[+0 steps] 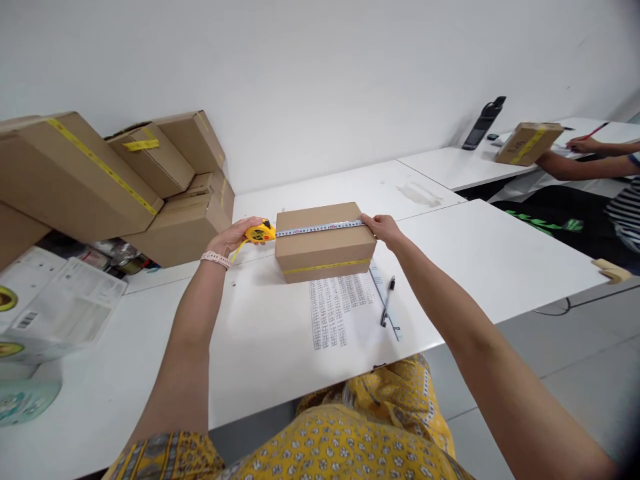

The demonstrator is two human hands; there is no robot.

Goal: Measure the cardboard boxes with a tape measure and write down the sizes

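Note:
A brown cardboard box (320, 252) with a yellow tape strip along its front rests on the white table. My left hand (235, 235) is closed around a yellow tape measure (261, 232) beside the box's left edge. Its pulled-out blade (320, 229) lies across the box top from left to right. At the top's right edge, the fingers of my right hand (384, 228) pinch the blade's end against the box. Partly under the box lies a sheet of printed numbers (333, 317), with a pen (387, 301) to its right.
Several cardboard boxes (180, 233) are stacked at the left against the wall. A printed carton (65, 300) and a pale green container (27, 401) stand nearer. At far right, another person's arms rest by a small box (529, 143) and a dark bottle (484, 123).

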